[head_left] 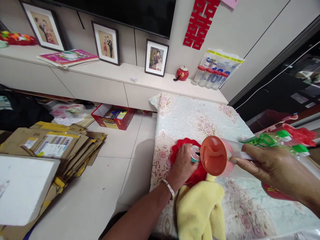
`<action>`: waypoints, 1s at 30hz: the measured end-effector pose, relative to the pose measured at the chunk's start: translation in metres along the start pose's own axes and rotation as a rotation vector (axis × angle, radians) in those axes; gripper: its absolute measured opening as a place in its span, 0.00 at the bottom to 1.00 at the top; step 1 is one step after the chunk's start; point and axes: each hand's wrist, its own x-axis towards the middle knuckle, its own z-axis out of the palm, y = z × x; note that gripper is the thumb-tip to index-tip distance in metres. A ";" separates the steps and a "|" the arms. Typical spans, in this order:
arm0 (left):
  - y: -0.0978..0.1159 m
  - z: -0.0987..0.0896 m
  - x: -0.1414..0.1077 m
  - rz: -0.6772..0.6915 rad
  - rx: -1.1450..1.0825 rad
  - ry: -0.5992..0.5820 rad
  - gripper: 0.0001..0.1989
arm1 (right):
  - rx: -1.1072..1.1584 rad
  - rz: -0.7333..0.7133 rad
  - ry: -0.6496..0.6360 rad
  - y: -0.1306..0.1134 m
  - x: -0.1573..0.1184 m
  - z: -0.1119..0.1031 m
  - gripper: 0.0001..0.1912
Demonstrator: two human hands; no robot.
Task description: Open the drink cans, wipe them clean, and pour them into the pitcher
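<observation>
Our left hand (183, 161) grips the can (195, 153); our right hand (270, 165) holds the tilted pitcher (228, 163), its long axis running sideways, mouth end leftward, just beside the can.

And here the can (195, 153) is partly covered by the left hand (183, 162), the pitcher (214, 155) is partly masked by the right hand (266, 165), the red tray (197, 174) is overlapped by yellow cloth (200, 206), and the far black screen (130, 13) is cut off!
</observation>
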 end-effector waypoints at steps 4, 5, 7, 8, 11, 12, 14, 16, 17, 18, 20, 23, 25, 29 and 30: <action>0.002 -0.001 0.002 -0.022 -0.009 -0.018 0.27 | -0.009 -0.005 0.011 -0.003 0.003 -0.003 0.23; 0.002 -0.001 0.002 -0.019 -0.010 -0.018 0.27 | -0.009 -0.004 0.012 -0.003 0.004 -0.003 0.23; 0.001 -0.001 0.002 -0.018 -0.003 -0.014 0.27 | -0.002 -0.002 0.010 -0.002 0.003 -0.003 0.23; 0.001 -0.001 0.002 -0.019 0.003 -0.015 0.27 | 0.001 -0.001 0.010 -0.002 0.002 -0.002 0.23; 0.001 -0.002 0.001 -0.011 0.011 -0.028 0.28 | 0.010 0.011 0.011 0.000 0.000 0.000 0.23; 0.001 -0.002 0.000 -0.007 0.009 -0.029 0.29 | 0.013 0.017 0.007 0.000 0.000 0.000 0.23; 0.001 -0.003 0.000 -0.002 0.003 -0.029 0.30 | 0.020 0.033 0.001 0.000 0.002 -0.001 0.24; 0.001 -0.003 0.000 0.006 -0.001 -0.032 0.31 | 0.033 0.042 -0.002 -0.001 0.004 -0.002 0.24; 0.001 -0.004 0.000 0.011 -0.003 -0.032 0.31 | 0.040 0.045 -0.001 -0.002 0.005 -0.003 0.24; 0.001 -0.004 0.000 0.017 -0.006 -0.034 0.32 | 0.046 0.046 -0.003 -0.002 0.005 -0.003 0.24; 0.001 -0.003 0.001 0.026 -0.011 -0.030 0.31 | 0.053 0.046 -0.012 -0.002 0.006 -0.003 0.24; 0.001 -0.004 0.001 0.023 -0.015 -0.024 0.30 | 0.043 0.036 -0.021 -0.001 0.006 -0.003 0.24; 0.001 -0.004 0.001 0.015 -0.017 -0.028 0.30 | 0.031 0.026 -0.022 -0.001 0.005 -0.003 0.24; 0.002 -0.004 0.000 0.005 -0.023 -0.034 0.31 | 0.012 0.036 -0.038 -0.001 0.005 -0.005 0.24; 0.002 -0.004 0.000 0.006 -0.026 -0.033 0.31 | 0.013 0.041 -0.041 -0.001 0.005 -0.005 0.24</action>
